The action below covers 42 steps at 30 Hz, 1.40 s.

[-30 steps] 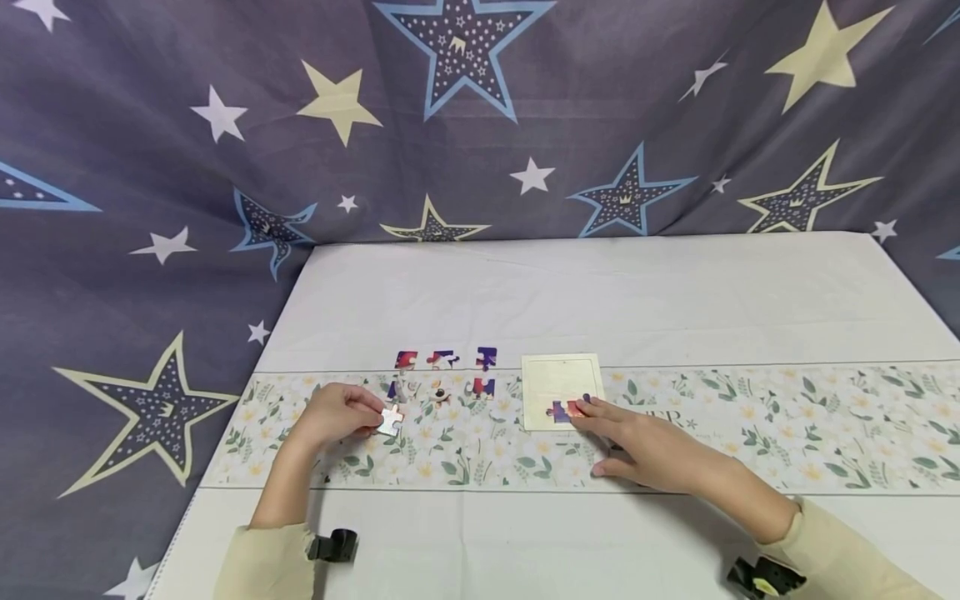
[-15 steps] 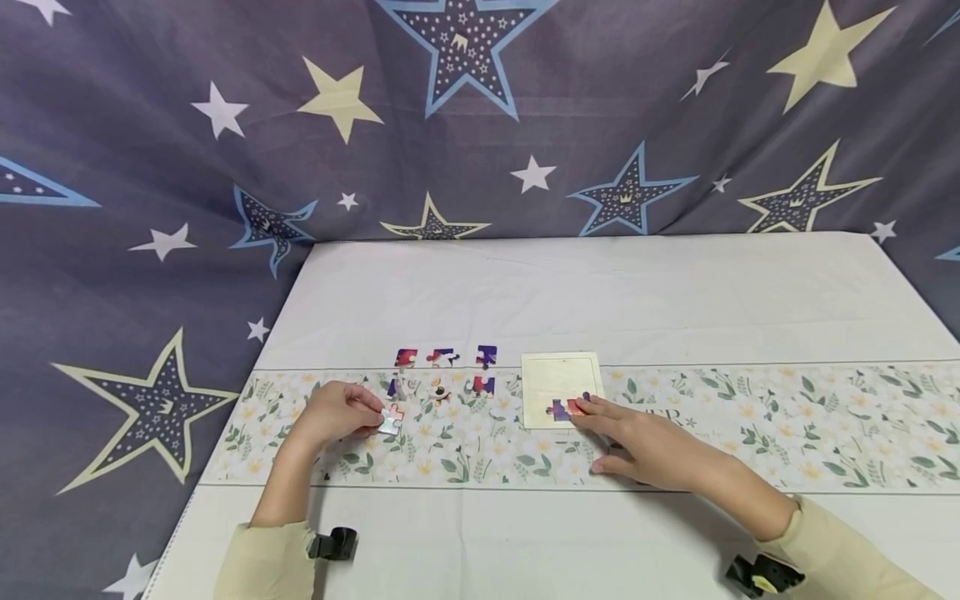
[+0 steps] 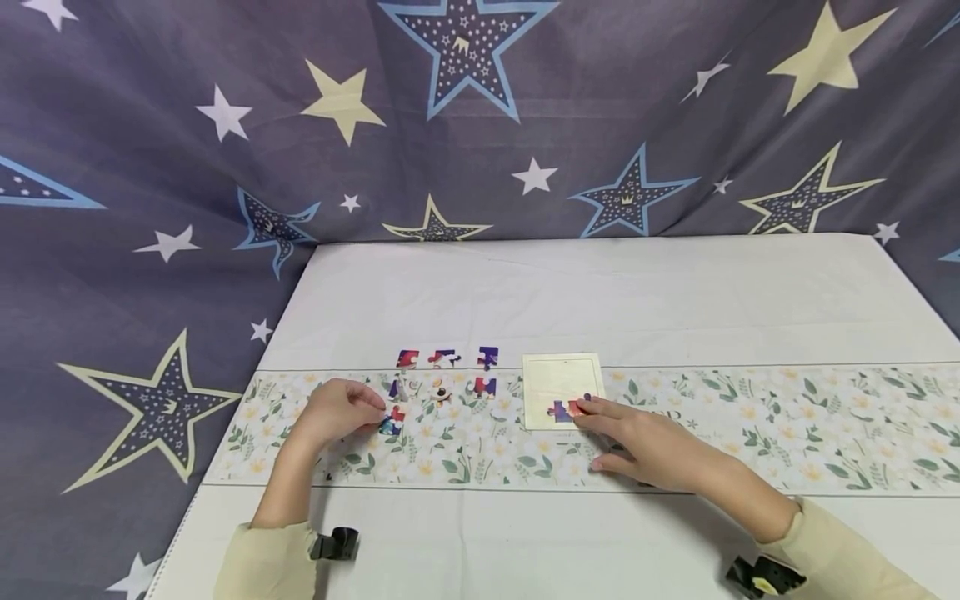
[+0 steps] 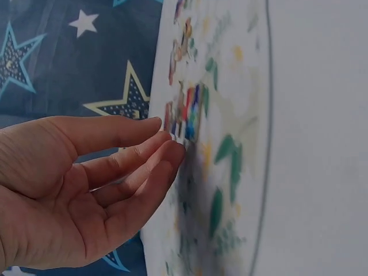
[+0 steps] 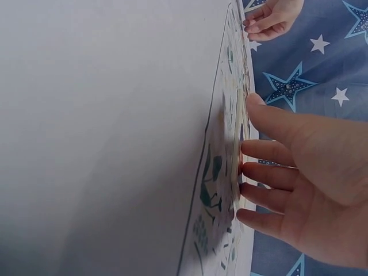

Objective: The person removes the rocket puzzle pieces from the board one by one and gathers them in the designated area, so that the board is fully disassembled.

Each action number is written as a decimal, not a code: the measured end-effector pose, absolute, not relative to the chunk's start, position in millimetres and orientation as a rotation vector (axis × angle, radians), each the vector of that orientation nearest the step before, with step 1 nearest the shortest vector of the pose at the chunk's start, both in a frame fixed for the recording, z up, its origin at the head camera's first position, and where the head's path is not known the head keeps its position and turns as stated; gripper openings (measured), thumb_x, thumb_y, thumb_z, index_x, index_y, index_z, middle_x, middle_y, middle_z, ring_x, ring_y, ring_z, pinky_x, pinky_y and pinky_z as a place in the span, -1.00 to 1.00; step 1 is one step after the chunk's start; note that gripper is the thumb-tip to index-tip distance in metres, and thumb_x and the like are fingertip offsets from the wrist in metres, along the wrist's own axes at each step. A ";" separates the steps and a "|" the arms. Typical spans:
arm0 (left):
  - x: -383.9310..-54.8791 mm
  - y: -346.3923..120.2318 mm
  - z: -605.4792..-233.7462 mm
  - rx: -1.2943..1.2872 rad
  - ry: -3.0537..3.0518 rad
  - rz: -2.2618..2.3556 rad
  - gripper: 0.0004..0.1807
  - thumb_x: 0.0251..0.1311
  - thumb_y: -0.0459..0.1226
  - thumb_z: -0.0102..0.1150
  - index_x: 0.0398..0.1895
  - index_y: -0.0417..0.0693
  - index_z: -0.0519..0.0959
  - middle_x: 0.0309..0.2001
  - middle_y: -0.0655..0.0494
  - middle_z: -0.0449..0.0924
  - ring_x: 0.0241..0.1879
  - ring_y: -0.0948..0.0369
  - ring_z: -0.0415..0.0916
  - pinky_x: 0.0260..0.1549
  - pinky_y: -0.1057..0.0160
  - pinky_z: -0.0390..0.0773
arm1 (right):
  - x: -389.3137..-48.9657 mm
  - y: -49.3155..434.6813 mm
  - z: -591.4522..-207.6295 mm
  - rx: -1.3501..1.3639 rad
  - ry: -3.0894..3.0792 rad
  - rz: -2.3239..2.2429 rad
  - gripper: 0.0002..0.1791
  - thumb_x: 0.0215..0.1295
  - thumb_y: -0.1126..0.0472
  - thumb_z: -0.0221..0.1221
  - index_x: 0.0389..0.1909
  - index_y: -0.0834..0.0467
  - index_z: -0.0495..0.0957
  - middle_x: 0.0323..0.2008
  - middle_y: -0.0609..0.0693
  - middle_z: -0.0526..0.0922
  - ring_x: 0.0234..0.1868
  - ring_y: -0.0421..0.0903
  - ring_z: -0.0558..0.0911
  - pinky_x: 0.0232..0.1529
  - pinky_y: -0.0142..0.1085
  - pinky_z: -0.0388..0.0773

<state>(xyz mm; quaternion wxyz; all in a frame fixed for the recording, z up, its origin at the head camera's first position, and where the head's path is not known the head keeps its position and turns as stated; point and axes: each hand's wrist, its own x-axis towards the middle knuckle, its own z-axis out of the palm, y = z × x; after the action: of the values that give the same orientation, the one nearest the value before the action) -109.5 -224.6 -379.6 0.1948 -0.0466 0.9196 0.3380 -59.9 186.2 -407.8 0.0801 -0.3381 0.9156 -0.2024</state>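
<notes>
In the head view my left hand (image 3: 341,414) pinches the edge of a colourful jigsaw piece (image 3: 392,420) just above the floral strip. The left wrist view shows that hand's (image 4: 109,178) thumb and fingertips close together at the piece (image 4: 194,112). My right hand (image 3: 645,442) rests with fairly straight fingers on the lower right of a pale square puzzle tray (image 3: 558,371). Purple and red joined pieces (image 3: 561,411) lie along the tray's lower edge, partly hidden under those fingertips. The right wrist view has the right hand (image 5: 316,172) spread along the tray's edge.
Several loose jigsaw pieces lie in two rows left of the tray, among them a purple one (image 3: 487,357) and one with an eye (image 3: 441,391). A floral strip (image 3: 825,425) crosses the white table (image 3: 600,292). A star-patterned curtain (image 3: 262,83) hangs behind.
The piece at my left hand has turned slightly: its pale glare is gone and its red and blue colours show. Both hands have hardly moved.
</notes>
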 end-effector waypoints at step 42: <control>-127.5 -51.3 -382.9 0.417 2.281 1.049 -0.71 0.12 -0.19 0.32 -0.13 -0.16 0.64 -0.17 0.00 0.70 -0.20 0.20 0.62 -0.14 0.27 0.59 | -55.9 198.0 -407.9 -0.944 2.750 -0.584 -0.37 0.24 -0.04 0.23 0.29 0.13 0.42 0.35 0.14 0.40 0.34 0.15 0.42 0.14 0.01 0.52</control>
<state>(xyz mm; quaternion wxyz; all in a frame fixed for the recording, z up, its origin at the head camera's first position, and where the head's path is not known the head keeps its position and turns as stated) -127.5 -51.3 -382.9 0.2941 0.1566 0.8567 0.3938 -55.9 198.0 -407.9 0.0880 -0.3170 0.9237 -0.1963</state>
